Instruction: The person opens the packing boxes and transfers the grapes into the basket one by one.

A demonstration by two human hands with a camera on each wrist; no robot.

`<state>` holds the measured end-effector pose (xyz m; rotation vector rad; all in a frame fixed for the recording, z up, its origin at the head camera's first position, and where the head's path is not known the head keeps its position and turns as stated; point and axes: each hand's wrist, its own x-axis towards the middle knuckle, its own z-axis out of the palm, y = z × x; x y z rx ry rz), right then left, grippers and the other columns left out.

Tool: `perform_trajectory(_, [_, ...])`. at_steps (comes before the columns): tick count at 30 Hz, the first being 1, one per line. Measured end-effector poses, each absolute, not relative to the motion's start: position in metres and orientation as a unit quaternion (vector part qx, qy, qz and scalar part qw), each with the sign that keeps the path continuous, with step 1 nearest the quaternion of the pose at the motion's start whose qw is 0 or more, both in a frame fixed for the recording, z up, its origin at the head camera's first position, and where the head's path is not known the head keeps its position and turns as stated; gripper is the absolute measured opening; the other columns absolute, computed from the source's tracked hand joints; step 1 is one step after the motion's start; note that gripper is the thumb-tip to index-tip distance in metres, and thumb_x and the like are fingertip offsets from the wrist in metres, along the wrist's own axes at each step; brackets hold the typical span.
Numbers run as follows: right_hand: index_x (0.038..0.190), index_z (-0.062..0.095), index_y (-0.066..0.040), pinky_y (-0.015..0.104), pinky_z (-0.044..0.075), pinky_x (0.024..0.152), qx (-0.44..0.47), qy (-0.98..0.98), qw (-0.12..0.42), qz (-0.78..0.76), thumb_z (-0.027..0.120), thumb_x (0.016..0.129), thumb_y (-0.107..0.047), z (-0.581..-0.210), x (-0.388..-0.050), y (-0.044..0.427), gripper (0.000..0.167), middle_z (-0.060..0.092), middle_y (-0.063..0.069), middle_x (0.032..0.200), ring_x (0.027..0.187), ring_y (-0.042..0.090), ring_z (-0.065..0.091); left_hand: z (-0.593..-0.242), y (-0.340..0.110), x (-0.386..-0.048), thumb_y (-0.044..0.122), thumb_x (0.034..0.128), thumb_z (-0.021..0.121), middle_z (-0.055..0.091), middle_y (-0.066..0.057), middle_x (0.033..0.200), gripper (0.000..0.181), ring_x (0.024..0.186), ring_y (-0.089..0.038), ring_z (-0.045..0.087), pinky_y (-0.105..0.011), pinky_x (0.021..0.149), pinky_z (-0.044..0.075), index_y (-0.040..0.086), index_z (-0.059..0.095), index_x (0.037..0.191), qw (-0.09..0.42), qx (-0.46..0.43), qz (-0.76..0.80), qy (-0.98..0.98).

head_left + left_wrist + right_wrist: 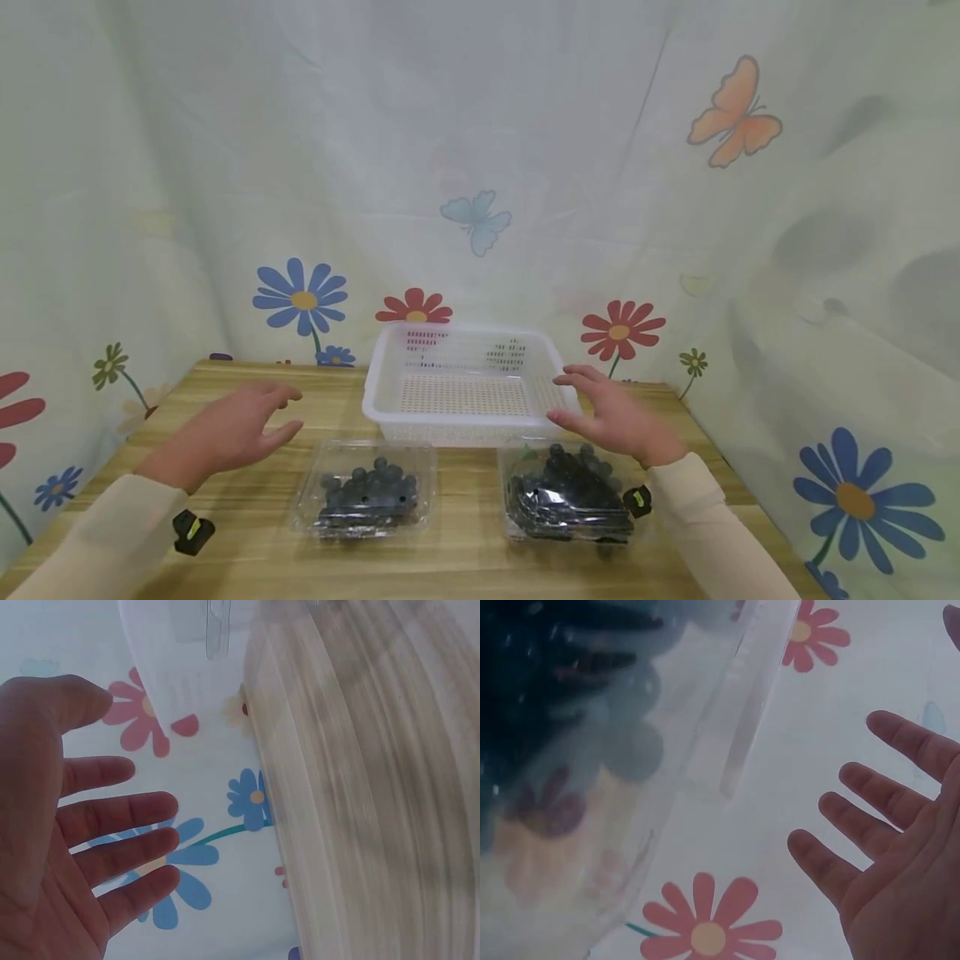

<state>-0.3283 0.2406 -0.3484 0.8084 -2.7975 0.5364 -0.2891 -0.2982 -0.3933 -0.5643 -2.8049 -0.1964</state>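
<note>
Two clear plastic clamshell boxes of dark grapes stand side by side near the front of the table, the left box [367,492] and the fuller-looking right box [566,496]. Behind them is a white perforated plastic basket [468,429] with no contents seen inside. My left hand [232,425] hovers left of the basket, behind and beside the left box, fingers spread and holding nothing. Above the right box my right hand [615,412] is raised near the basket's right rim, its fingers loosely extended and nothing in them. Both wrist views show relaxed, separated fingers.
A wood-grain table [465,575] carries the boxes and basket. Around its back and sides hangs a pale curtain [555,150] printed with flowers and butterflies. Black wrist-worn devices show at the left cuff [192,532] and the right cuff [637,501].
</note>
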Motion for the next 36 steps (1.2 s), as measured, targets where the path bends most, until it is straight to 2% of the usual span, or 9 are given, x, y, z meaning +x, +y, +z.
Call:
perform_trajectory(6, [0.139, 0.06, -0.016, 0.057, 0.047, 0.113, 0.297, -0.929, 0.092, 0.201, 0.071, 0.093, -0.047, -0.35, -0.318, 0.228, 0.057, 0.049, 0.007, 0.155, 0.138, 0.034, 0.052, -0.395, -0.293, -0.282, 0.036, 0.0948, 0.069, 0.072, -0.013, 0.112, 0.045, 0.099, -0.03, 0.07, -0.056, 0.087, 0.059, 0.003, 0.065, 0.125, 0.111, -0.187, -0.062, -0.974])
perform_trajectory(14, [0.137, 0.061, -0.017, 0.054, 0.048, 0.111, 0.326, -0.915, 0.092, 0.217, 0.07, 0.093, -0.053, -0.352, -0.31, 0.21, 0.057, 0.051, 0.005, 0.153, 0.137, 0.03, 0.054, -0.396, -0.291, -0.274, 0.035, 0.0934, 0.071, 0.072, -0.006, 0.101, 0.042, 0.089, -0.023, 0.069, -0.051, 0.081, 0.06, 0.003, 0.066, 0.12, 0.101, -0.19, -0.065, -0.974])
perform_trajectory(20, [0.135, 0.062, -0.015, 0.05, 0.053, 0.105, 0.365, -0.896, 0.101, 0.231, 0.073, 0.092, -0.046, -0.355, -0.305, 0.197, 0.055, 0.054, 0.003, 0.147, 0.128, 0.024, 0.059, -0.4, -0.288, -0.274, 0.034, 0.0949, 0.071, 0.072, -0.008, 0.104, 0.04, 0.093, -0.025, 0.068, -0.053, 0.085, 0.059, 0.003, 0.066, 0.12, 0.077, -0.18, -0.09, -0.977])
perform_trajectory(26, [0.136, 0.061, -0.017, 0.05, 0.051, 0.109, 0.365, -0.896, 0.072, 0.244, 0.071, 0.093, -0.048, -0.357, -0.296, 0.185, 0.054, 0.052, 0.002, 0.149, 0.136, 0.022, 0.053, -0.407, -0.29, -0.276, 0.03, 0.095, 0.071, 0.072, -0.006, 0.103, 0.033, 0.091, -0.023, 0.068, -0.051, 0.084, 0.06, 0.005, 0.068, 0.116, 0.076, -0.193, -0.092, -0.974])
perform_trajectory(33, [0.135, 0.063, -0.01, 0.049, 0.049, 0.111, 0.385, -0.886, 0.062, 0.252, 0.068, 0.097, -0.046, -0.363, -0.292, 0.175, 0.052, 0.053, 0.004, 0.149, 0.138, 0.023, 0.051, -0.415, -0.289, -0.277, 0.021, 0.0975, 0.067, 0.074, -0.01, 0.111, 0.03, 0.096, -0.024, 0.071, -0.053, 0.088, 0.06, 0.003, 0.067, 0.122, 0.064, -0.177, -0.119, -0.975])
perform_trajectory(36, [0.136, 0.062, -0.011, 0.047, 0.049, 0.111, 0.384, -0.887, 0.053, 0.25, 0.067, 0.097, -0.048, -0.363, -0.29, 0.171, 0.053, 0.052, 0.003, 0.15, 0.139, 0.021, 0.05, -0.419, -0.291, -0.277, 0.021, 0.0983, 0.066, 0.074, -0.009, 0.112, 0.031, 0.098, -0.024, 0.071, -0.053, 0.089, 0.06, 0.003, 0.066, 0.124, 0.049, -0.166, -0.138, -0.975])
